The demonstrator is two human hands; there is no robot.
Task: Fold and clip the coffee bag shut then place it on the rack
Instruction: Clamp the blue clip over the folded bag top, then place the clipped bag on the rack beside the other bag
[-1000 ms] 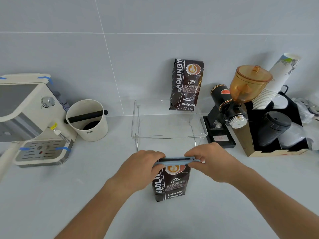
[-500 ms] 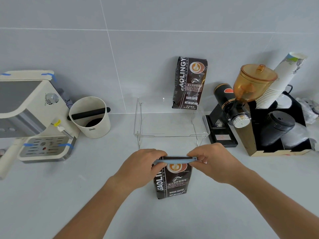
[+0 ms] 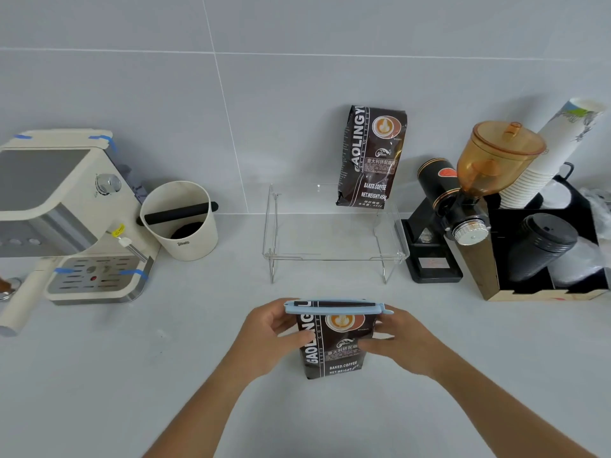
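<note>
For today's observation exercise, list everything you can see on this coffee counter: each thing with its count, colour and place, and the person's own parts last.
Coffee bag: 1, dark brown, front centre of the counter, held upright.
Clip: 1, light blue, along the top of that bag.
Second coffee bag: 1, dark brown, back right of the rack, against the wall.
Rack: 1, clear, centre.
Espresso machine: 1, cream, far left.
Knock box: 1, cream with black bar, beside the machine.
Grinder: 1, black with amber hopper, right of the rack.
Paper cups: 1 stack, white, far right.
Cup organiser: 1, black and brown, far right.
Lids: 1 stack, black, in the organiser.
Left hand: 1, on the bag's left side.
Right hand: 1, on the bag's right side.
</note>
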